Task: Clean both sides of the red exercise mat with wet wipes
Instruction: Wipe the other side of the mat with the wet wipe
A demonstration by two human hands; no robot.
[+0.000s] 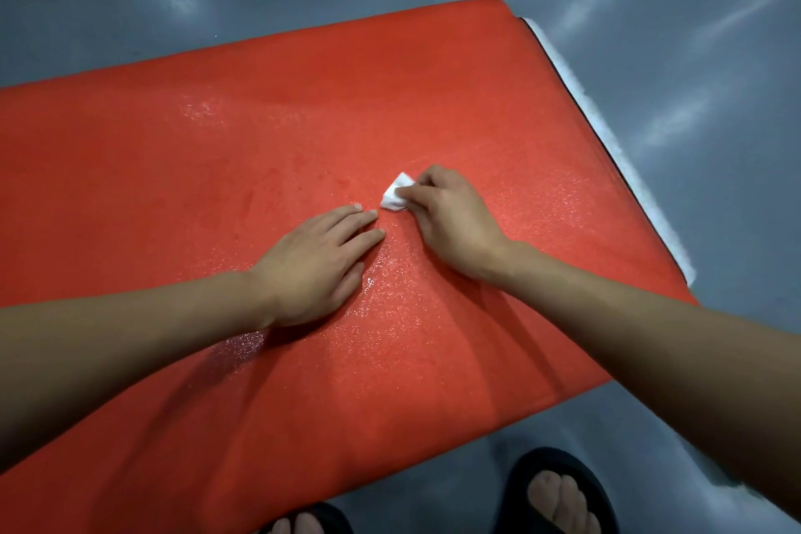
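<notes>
Head view: two bare forearms are seen reaching forward and down over one red exercise mat (216,143) spread on a grey floor (693,56).
Left hand: the left hand (316,260) is laid flat on the mat, palm down, fingers straight and close together, holding nothing.
Right hand: the right hand (450,217) is curled, its fingertips pinching one small white wet wipe (395,199) and pressing it onto the mat.
Wipe position: the folded wipe is held just beyond the left fingertips, near the middle of the mat.
Mat surface: wet, glistening patches are seen around and between both hands.
Mat edge: a white strip (607,143) is shown along the right-hand edge, under the red layer.
Feet: two feet in black sandals (559,486) are seen on the floor at the near edge.
</notes>
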